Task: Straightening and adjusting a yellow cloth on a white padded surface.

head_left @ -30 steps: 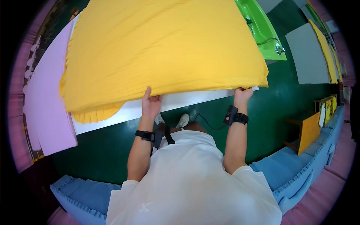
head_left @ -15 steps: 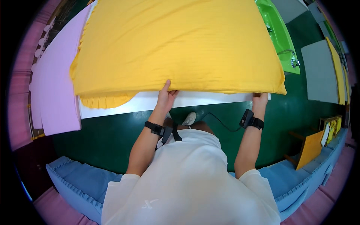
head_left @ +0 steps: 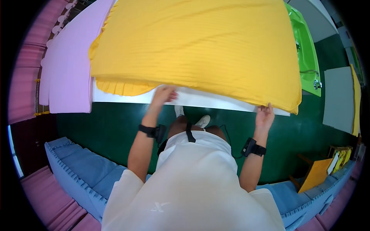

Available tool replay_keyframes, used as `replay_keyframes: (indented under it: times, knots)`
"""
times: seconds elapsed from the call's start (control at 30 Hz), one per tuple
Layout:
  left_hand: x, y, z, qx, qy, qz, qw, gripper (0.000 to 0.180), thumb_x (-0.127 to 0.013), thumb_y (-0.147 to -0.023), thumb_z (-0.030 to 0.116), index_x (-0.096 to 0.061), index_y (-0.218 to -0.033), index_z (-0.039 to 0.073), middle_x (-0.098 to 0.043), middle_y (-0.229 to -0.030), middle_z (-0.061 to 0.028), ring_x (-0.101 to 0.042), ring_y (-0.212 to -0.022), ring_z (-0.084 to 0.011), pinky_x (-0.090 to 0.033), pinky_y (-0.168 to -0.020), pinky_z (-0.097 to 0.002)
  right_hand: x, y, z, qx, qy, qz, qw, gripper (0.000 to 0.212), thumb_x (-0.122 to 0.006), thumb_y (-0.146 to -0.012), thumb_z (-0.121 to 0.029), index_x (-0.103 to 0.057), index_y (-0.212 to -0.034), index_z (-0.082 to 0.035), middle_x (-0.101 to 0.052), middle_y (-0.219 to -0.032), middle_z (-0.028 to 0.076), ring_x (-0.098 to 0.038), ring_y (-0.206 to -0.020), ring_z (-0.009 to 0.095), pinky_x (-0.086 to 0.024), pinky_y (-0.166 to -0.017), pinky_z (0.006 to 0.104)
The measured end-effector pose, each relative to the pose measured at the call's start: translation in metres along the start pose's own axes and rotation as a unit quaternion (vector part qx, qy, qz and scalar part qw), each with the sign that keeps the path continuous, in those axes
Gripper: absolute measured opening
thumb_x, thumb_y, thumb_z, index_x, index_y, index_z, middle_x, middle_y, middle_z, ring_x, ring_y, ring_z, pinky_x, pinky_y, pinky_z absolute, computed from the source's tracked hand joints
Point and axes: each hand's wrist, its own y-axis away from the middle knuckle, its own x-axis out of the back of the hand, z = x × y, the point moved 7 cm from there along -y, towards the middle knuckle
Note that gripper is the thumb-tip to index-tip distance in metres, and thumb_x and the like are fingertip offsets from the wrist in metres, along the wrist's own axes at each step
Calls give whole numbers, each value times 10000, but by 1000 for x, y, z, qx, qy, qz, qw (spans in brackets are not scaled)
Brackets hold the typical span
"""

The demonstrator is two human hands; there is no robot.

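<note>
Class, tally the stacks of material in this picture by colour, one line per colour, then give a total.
Yellow stack: 1
Pink stack: 1
Blue stack: 1
Green stack: 1
Total: 4

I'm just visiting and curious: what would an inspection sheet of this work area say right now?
Surface: white table, mostly covered; only its near edge shows.
Job's things: large stack of yellow fabric on the table, its lower layers sticking out at the near left corner.
Clutter: stack of pink fabric to the left of the yellow one.
Hands: left hand at the yellow stack's near edge; right hand at its near right corner. Both wrists wear black bands.
Cables: thin dark cable by the person's legs.
Surroundings: green floor, bright green machine at right, blue fabric stacks behind, grey sheet.
</note>
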Motion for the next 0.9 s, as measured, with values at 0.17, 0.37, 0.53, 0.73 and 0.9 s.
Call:
replay_keyframes:
  times: [0.17, 0.37, 0.53, 0.73, 0.9]
  knots:
    - [163, -6, -37, -45, 253, 200, 945, 353, -605, -853, 281, -515, -1064, 12, -572, -1005, -112, -555, -936, -179, -466, -814, -285, -23, 19, 22, 36, 150, 2, 988, 304, -556, -845, -62, -486, -1133, -130, -545, -1008, 38, -513, -907, 177, -427, -841, 360]
    - [197, -31, -17, -71, 410, 172, 893, 474, -650, -825, 276, -441, -1122, -28, -481, -1152, -160, -510, -1022, -235, -439, -906, -327, -10, 31, 45, -80, 137, 22, 987, 302, -544, -850, -103, -473, -1142, -134, -525, -1047, 52, -495, -971, 200, -410, -913, 425]
    - [207, -59, -31, 74, 452, 224, 860, 532, -713, -762, 285, -471, -1170, 42, -487, -1120, -136, -479, -1042, -245, -387, -936, -366, -32, 53, 70, -71, 95, 2, 993, 190, -532, -865, -132, -495, -1044, -79, -520, -1054, 62, -502, -975, 206, -426, -903, 422]
    - [188, -54, 14, 11, 492, 137, 860, 404, -686, -779, 159, -505, -1121, 43, -539, -1068, -106, -529, -989, -233, -441, -885, -367, -25, 84, 116, -20, 132, 189, 973, 219, -533, -864, -199, -528, -961, -2, -553, -973, 125, -538, -861, 229, -461, -829, 434]
    - [182, -46, 39, -85, 529, 84, 840, 427, -616, -816, 119, -456, -1203, 35, -523, -1150, -123, -529, -1048, -259, -449, -909, -375, -109, 155, 222, -456, 218, -108, 856, 573, -456, -888, -470, -524, -1110, 54, -576, -1119, 212, -554, -1049, 321, -420, -931, 444]
